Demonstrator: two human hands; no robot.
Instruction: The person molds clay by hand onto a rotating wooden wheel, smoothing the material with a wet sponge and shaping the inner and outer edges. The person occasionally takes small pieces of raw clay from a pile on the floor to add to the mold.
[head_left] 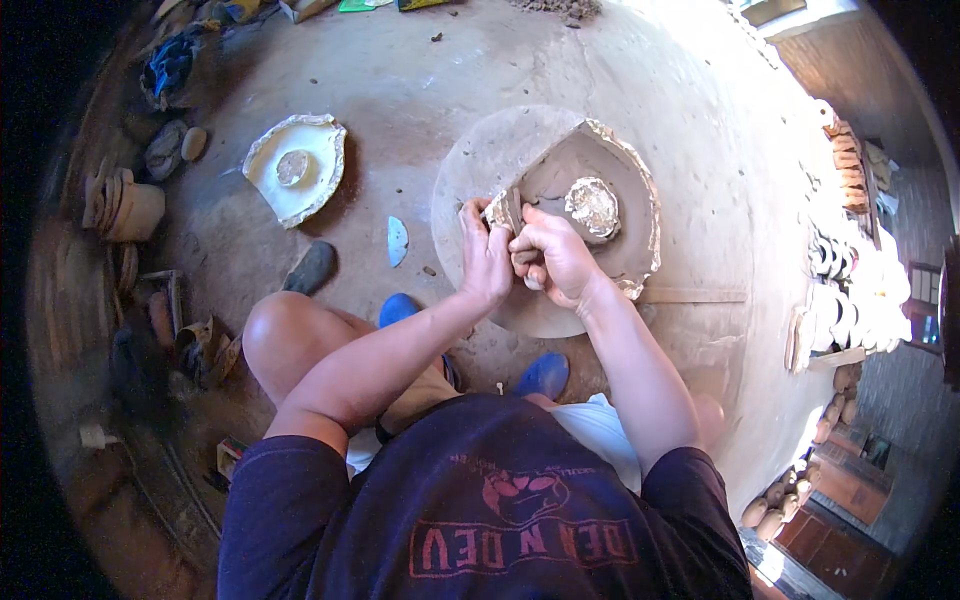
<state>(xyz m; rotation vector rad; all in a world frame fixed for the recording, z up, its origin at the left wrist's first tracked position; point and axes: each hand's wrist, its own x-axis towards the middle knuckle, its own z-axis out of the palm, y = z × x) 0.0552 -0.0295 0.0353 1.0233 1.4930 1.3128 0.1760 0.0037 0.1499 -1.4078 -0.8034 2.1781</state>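
Observation:
A plaster mould (pixel 652 190) with a ragged pale rim lies on a round grey disc (pixel 475 150). Grey-brown clay (pixel 560 168) lines its inside, around a raised, crusted round knob (pixel 593 208). My left hand (pixel 486 255) grips the mould's near-left corner, with the fingers along the outer edge. Right beside it, my right hand (pixel 556 255) is closed around a small lump of clay (pixel 522 256) at the same corner. The fingertips of both hands nearly meet there, and part of the rim is hidden beneath them.
A second white mould (pixel 313 168) with a central knob lies on the floor to the left. Near it are a pale blue half-round piece (pixel 398 242) and a dark oblong block (pixel 311 268). Stacked pots (pixel 130 205) stand far left; shaped pieces (pixel 840 300) line the right side.

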